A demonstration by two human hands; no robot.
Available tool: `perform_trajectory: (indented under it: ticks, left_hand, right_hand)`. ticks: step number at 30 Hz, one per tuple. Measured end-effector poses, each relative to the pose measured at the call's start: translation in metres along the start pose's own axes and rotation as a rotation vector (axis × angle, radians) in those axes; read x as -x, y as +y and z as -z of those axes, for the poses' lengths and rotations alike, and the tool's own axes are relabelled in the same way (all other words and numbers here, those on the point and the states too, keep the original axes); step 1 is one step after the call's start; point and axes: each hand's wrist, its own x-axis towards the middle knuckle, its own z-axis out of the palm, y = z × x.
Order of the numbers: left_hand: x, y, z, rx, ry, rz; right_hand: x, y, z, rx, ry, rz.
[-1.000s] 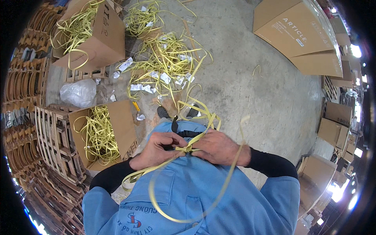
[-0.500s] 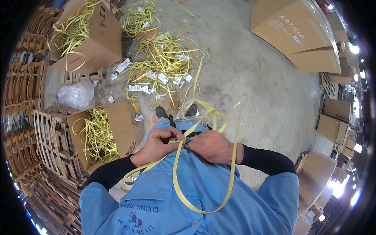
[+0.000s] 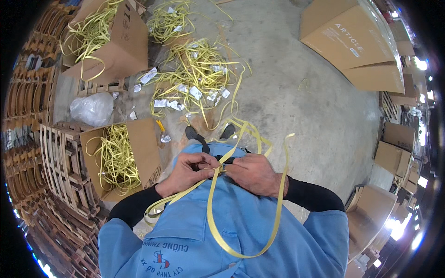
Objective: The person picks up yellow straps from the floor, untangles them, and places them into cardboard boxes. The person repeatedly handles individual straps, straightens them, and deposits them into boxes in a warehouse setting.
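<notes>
Both my hands meet in front of my waist on a yellow strap [image 3: 212,221]. My left hand [image 3: 187,172] pinches it between thumb and fingers. Close beside it, my right hand [image 3: 254,174] is closed on the strap too, its fingertips partly hidden. From there one long loop hangs over my blue shirt and curves up past my right wrist to a free end. More strap trails under my left forearm and runs forward toward a tangled pile of yellow straps [image 3: 192,69] on the floor. Whether a knot lies between my fingers is hidden.
Two open cardboard boxes of yellow straps stand at left, one far [image 3: 121,46] and one nearer [image 3: 143,150]. A clear plastic bag [image 3: 92,110], a wooden pallet [image 3: 60,162] and a yellow cutter-like tool [image 3: 160,125] lie there. A large carton [image 3: 347,37] stands far right.
My right hand has shifted slightly and turned, with its fingertips still by the left hand's. The strap's loop and free end have swung a little to the right.
</notes>
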Motion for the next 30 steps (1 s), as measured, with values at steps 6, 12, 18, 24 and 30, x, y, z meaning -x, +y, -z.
perform_trajectory:
  ticks: [6,12,18,24,30]
  left_hand:
    - [0.003,-0.002,0.000,0.074,-0.037,-0.129]
    - [0.001,0.020,-0.005,-0.294,0.045,-0.336]
    - [-0.008,0.062,-0.002,-0.519,0.089,-0.619]
    - [-0.001,0.067,-0.005,-0.700,-0.013,-0.728]
    - [0.003,0.044,-0.014,-0.564,0.011,-0.715]
  right_hand:
    - [-0.006,0.000,-0.013,0.005,0.009,0.071]
    - [-0.017,0.012,-0.010,-0.174,0.078,0.037]
    - [-0.021,0.021,0.016,-0.159,0.136,0.041]
    - [-0.020,0.017,0.013,-0.073,0.176,0.143]
    - [-0.018,-0.003,0.013,-0.083,0.176,0.150]
